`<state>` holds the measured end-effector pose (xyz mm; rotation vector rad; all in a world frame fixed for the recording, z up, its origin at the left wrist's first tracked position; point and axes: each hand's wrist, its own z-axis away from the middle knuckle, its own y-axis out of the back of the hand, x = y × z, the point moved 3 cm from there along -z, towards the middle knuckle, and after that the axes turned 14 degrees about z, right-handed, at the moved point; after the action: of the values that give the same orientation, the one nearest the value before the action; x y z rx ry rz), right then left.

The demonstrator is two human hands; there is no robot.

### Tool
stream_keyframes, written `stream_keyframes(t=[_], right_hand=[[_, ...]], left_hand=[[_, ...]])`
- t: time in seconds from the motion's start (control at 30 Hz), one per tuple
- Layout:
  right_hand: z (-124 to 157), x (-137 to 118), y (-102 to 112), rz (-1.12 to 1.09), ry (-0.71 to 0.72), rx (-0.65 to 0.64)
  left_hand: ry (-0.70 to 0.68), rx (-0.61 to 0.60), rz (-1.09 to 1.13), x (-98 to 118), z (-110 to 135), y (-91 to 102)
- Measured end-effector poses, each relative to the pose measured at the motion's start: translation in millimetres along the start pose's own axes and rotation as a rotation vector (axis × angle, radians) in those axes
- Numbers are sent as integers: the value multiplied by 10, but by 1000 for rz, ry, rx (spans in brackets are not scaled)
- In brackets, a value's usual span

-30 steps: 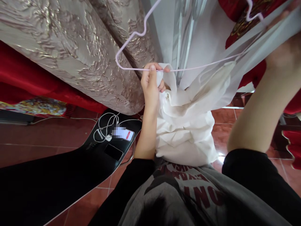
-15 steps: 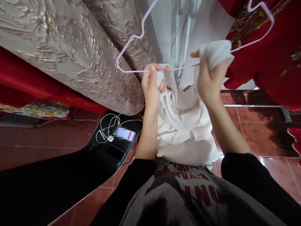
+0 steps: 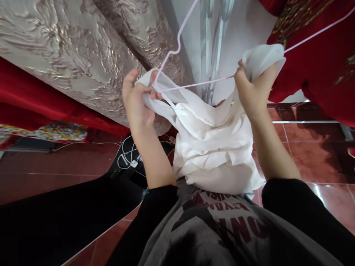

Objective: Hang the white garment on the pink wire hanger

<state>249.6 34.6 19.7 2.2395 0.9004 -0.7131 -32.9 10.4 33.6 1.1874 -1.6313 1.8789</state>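
Note:
A cream-white garment (image 3: pixel 213 147) lies bunched across my lap, its thin fabric rising to both hands. My left hand (image 3: pixel 138 101) grips a stretched loop of it beside the left corner of a pale pink clothes hanger (image 3: pixel 177 48). That corner sits at the loop, close to my fingertips. At the right, my right hand (image 3: pixel 256 90) is closed, with part of the garment draped over its fingers. The hanger's bottom bar runs into this draped cloth and comes out beyond it, so how the fingers meet the bar is hidden.
To my left is a black bench (image 3: pixel 69 207) bearing white cables (image 3: pixel 129 151) and a dark phone (image 3: pixel 138 179). A shiny embossed cloth (image 3: pixel 83 48) hangs at the upper left, red cloth (image 3: pixel 313 74) at the right. Metal poles (image 3: pixel 213 44) stand ahead, above red floor tiles (image 3: pixel 310 155).
My left hand has moved left from the hanger bar, pulling the cloth out to the hanger's corner. The hanger has shifted right and tilted. My right hand has moved slightly right.

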Motion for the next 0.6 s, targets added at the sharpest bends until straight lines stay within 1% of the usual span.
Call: stream_keyframes(t=[0.07,0.13,0.2,0.27,0.3,0.37,0.43,0.47,0.53,0.6], right_hand=[[40,-30,-23,-32,23,4],[77,-57,-49,-46,25,7],[109,-76,-65,-34,-12,1],[138,-93,-72,-46,-47,-15],[151,-101,-77,-72,-51,-27],[165,-110,-91,-148,-26,-38],[148,-99,-104,-217,17,-25],[122,-78,-93,-257,15,7],[37,-25,1,-402,-10,154],[-77,7,202,-605,-37,350]], left_hand=[[-9,-110,-69,134,-30,-134],[7,-267,-141,197,-38,-344],[18,-397,-216,189,-34,-561],[-46,-453,-307,147,-47,-720],[-114,-469,-364,122,-66,-770],[-318,-512,-520,75,-132,-817],[-554,-597,-695,34,-225,-811],[-653,-640,-770,19,-280,-794],[-780,-690,-855,22,-394,-747],[-819,-709,-893,73,-485,-717]])
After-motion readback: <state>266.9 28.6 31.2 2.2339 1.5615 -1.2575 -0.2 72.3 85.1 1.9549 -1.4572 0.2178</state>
